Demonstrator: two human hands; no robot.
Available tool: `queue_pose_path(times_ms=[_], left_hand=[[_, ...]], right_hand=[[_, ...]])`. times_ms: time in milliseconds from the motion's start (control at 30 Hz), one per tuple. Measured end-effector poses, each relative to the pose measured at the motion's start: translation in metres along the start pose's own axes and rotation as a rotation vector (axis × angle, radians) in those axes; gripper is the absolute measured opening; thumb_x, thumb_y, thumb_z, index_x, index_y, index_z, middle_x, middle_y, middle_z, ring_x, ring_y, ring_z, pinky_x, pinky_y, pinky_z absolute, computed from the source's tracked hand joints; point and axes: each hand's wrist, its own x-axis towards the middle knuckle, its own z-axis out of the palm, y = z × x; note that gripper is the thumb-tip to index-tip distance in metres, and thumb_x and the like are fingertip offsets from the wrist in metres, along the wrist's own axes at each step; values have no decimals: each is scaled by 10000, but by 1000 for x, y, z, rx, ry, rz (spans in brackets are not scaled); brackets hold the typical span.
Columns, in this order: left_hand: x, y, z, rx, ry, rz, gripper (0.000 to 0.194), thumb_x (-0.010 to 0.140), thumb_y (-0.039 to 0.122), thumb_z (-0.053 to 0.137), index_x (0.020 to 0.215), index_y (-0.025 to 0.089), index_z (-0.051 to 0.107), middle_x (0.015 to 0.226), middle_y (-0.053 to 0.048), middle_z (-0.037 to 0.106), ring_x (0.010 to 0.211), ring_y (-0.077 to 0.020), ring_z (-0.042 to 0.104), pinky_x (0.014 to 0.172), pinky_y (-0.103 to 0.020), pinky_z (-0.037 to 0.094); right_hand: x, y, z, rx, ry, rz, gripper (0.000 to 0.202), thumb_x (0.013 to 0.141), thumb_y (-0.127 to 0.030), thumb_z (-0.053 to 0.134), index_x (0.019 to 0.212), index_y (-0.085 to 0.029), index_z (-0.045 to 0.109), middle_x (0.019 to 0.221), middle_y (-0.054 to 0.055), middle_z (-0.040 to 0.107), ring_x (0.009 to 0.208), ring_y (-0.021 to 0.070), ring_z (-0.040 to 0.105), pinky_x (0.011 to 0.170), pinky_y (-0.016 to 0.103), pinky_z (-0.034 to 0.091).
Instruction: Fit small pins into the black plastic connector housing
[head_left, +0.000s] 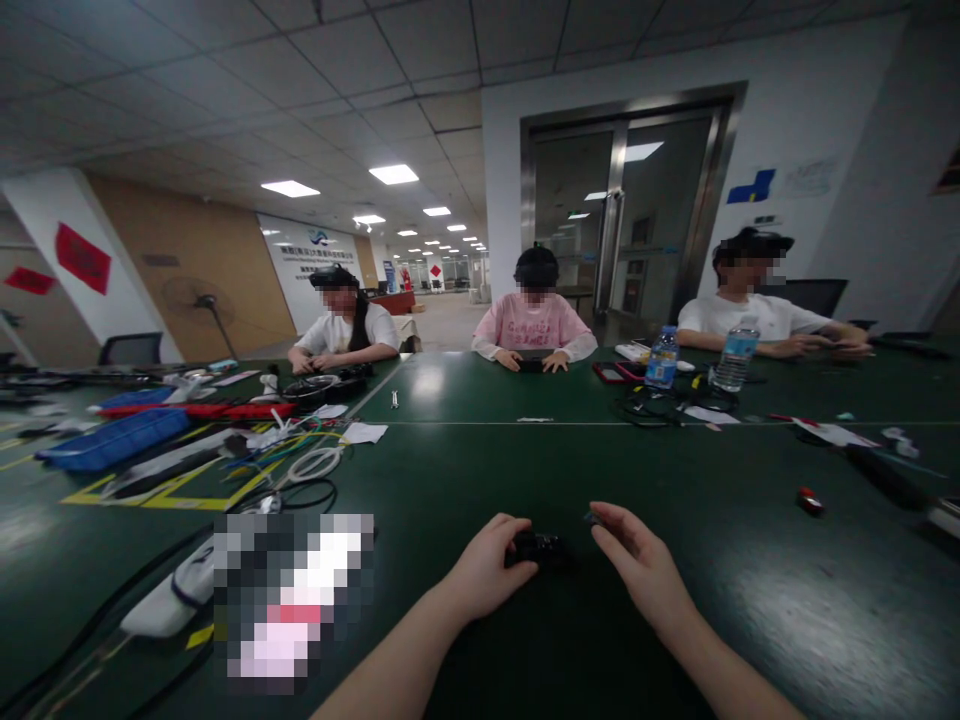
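My left hand (491,568) is closed around one end of a small black device (545,547) that rests on the green table. Its thumb and fingers cover the left part of the device, and I cannot make out its exact kind. To the right, my right hand (637,565) pinches a small dark piece (591,518) between thumb and fingertips. That piece is held apart from the black device, and most of it is hidden by the fingers.
Left of me lie a white power strip (161,600), a coiled white cable (315,463) and a blue tray (116,440). A red object (809,499) sits at right. Water bottles (663,358) stand farther back. Several people sit across the green table (450,470).
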Motion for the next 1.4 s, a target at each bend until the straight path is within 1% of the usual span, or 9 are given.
queue_pose_path(times_ms=[167,267,400,567,700,867,1033,1167,1400], left_hand=[[1,0,-4,3,-12,-54,513,719,265,634,1217,219,519,1170,-58,514,887,-182,528,768,-289,443],[0,2,-5,2,-16,-44,493,714,271,635,1193,214,535,1160,-57,517,880,-181,532,754,-284,445],[-3,4,-6,-18,-29,-13,449,732,278,609,1171,213,540,1162,-59,515,897,-181,537,748,-278,450],[-6,7,-8,-16,-25,37,423,744,280,590,1159,212,541,1152,-61,517,922,-184,536,758,-272,458],[-4,5,-5,29,-33,80,422,736,281,599,1149,216,548,1101,-56,543,948,-194,529,811,-296,449],[-1,-1,-1,60,-9,96,467,716,273,630,1169,212,534,1114,-60,549,954,-195,530,835,-310,443],[-2,0,-4,53,-34,89,449,724,285,631,1159,224,540,1121,-51,547,967,-194,528,837,-310,445],[-3,2,-5,49,-37,81,455,724,285,634,1164,226,537,1131,-49,544,968,-192,529,845,-311,444],[-4,4,-6,39,-46,55,449,723,297,639,1156,225,547,1114,-52,547,962,-200,528,825,-317,447]], right_hand=[[-4,-9,-2,60,72,45,390,744,-405,550,1085,-221,594,1080,65,647,1065,266,568,904,393,470],[-7,-12,-5,76,112,73,406,741,-417,543,1090,-217,595,1059,69,657,1042,270,579,902,402,465],[-6,-6,-10,103,141,95,430,758,-432,520,1122,-211,581,1074,73,651,1023,267,587,877,391,477],[-3,4,-11,125,156,99,426,781,-432,501,1133,-207,583,1077,79,650,972,260,605,800,365,509],[-4,2,-8,175,168,110,404,772,-423,508,1088,-194,616,1021,80,665,912,246,619,760,342,516],[-6,-5,-4,325,235,122,354,698,-400,600,982,-199,660,911,53,677,823,223,612,724,326,490],[-4,-3,-4,369,234,144,295,698,-359,602,946,-215,671,906,47,670,823,222,601,730,338,481],[-3,0,-5,358,209,137,292,715,-350,595,964,-214,665,925,52,667,833,226,605,743,347,481],[-5,-2,-3,303,192,137,311,715,-359,591,985,-217,651,940,53,659,862,235,599,767,362,483]])
